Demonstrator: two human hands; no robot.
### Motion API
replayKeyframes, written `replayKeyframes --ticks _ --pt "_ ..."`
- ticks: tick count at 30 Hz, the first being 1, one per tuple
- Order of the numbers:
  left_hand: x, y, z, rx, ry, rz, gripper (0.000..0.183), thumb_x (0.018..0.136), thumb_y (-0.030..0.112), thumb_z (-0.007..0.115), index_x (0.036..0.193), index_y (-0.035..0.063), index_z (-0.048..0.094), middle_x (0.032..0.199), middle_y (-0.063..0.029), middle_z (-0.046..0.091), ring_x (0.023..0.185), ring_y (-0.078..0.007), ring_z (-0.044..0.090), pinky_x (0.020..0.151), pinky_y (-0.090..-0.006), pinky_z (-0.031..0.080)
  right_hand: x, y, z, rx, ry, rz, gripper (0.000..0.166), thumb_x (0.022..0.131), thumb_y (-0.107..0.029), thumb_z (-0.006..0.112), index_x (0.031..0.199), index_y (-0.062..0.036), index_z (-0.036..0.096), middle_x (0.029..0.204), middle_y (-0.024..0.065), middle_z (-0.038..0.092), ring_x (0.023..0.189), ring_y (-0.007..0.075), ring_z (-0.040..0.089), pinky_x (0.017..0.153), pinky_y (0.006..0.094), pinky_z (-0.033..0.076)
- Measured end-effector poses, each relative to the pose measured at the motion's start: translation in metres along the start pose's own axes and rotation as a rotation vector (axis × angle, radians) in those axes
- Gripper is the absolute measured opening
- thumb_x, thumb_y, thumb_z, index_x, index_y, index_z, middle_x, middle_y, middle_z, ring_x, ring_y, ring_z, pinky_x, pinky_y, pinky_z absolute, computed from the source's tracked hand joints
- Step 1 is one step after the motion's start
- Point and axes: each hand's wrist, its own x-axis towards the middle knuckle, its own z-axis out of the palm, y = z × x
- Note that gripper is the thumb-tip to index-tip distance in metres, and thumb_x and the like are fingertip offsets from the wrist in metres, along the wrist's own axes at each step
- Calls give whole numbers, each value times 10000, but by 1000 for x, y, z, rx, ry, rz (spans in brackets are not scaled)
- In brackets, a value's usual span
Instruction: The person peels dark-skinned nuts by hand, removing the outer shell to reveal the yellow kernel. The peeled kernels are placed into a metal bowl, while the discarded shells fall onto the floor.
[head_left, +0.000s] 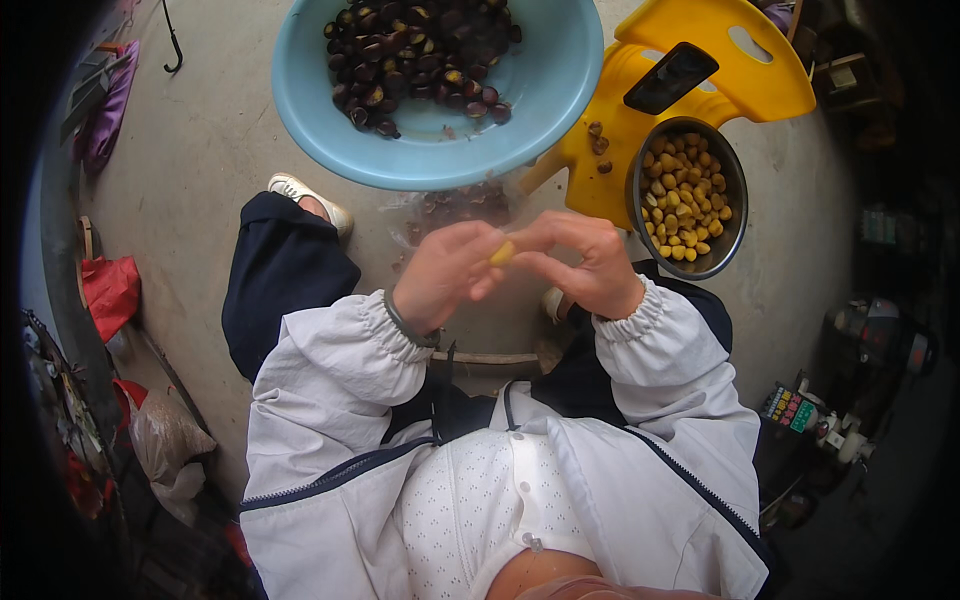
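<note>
A yellow peeled chestnut (502, 253) is pinched in the fingers of my left hand (444, 271). The thumb and forefinger of my right hand (589, 259) meet at its right side. Beyond my hands stands a light blue plastic basin (442, 174) holding dark brown chestnuts (405, 60), some showing yellow flesh. A steel bowl (739, 240) of peeled yellow chestnuts (684, 199) is to the right of my right hand. Brown shell pieces (469, 210) lie on thin clear plastic below the basin, partly hidden behind my hands.
The bowl stands by a yellow plastic chair (600, 176) that bears a black phone (671, 77) and a few brown bits (599, 145). A filled plastic bag (165, 442) and red cloth or bag (111, 292) are at left. Dark equipment lines the right edge.
</note>
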Motion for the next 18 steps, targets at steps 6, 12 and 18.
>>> replayKeyframes --ticks 6,12,18 --pt "0 -3 1 38 30 43 199 1019 244 570 1010 46 588 813 -42 629 540 -50 514 504 -173 420 0 -3 1 13 -6 78 146 835 -2 715 980 20 716 822 107 701 715 169 679 651 257 522" --pt "0 -1 3 50 31 49 198 1020 235 568 1005 38 588 815 -45 628 535 -50 507 508 -177 420 -1 -1 1 19 8 69 132 844 10 702 975 22 715 825 106 701 729 166 685 661 255 527" --pt "-2 -1 11 122 133 182 186 1005 198 596 1050 18 609 864 -58 654 588 -84 565 528 -184 424 -3 -4 7 24 115 112 99 859 14 695 955 28 711 837 111 696 740 172 690 658 258 529"
